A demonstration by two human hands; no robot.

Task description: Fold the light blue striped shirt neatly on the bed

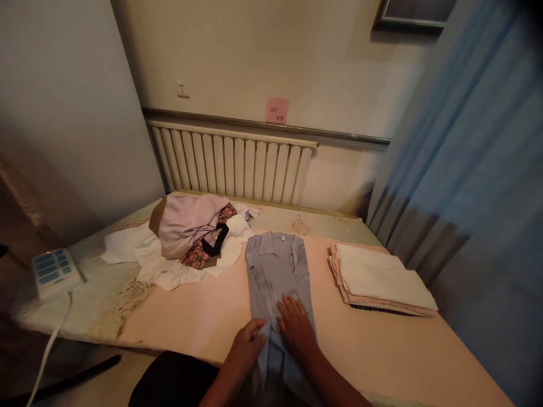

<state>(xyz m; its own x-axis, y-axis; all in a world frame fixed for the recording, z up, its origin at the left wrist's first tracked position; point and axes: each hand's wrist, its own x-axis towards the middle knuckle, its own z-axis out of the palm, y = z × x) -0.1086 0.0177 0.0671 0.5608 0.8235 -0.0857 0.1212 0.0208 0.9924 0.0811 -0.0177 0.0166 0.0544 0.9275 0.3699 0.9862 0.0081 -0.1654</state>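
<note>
A blue-grey collared shirt [280, 265] lies on the table in front of me, its sides tucked in to a narrow strip. The collar points away from me, and the lower end runs toward the near edge. My left hand [250, 345] pinches the shirt's fabric at its lower left, fingers closed. Flat on the middle of the shirt rests my right hand [296, 325], with the fingers stretched out. The shirt's bottom end, below my hands, is dark and partly hidden by my arms.
A heap of loose clothes [190, 226] lies at the left back, and a stack of folded garments [382, 277] sits at the right. A white power strip [57, 274] with a cord stands on the left corner. Behind are a radiator [237, 164] and a blue curtain [458, 169].
</note>
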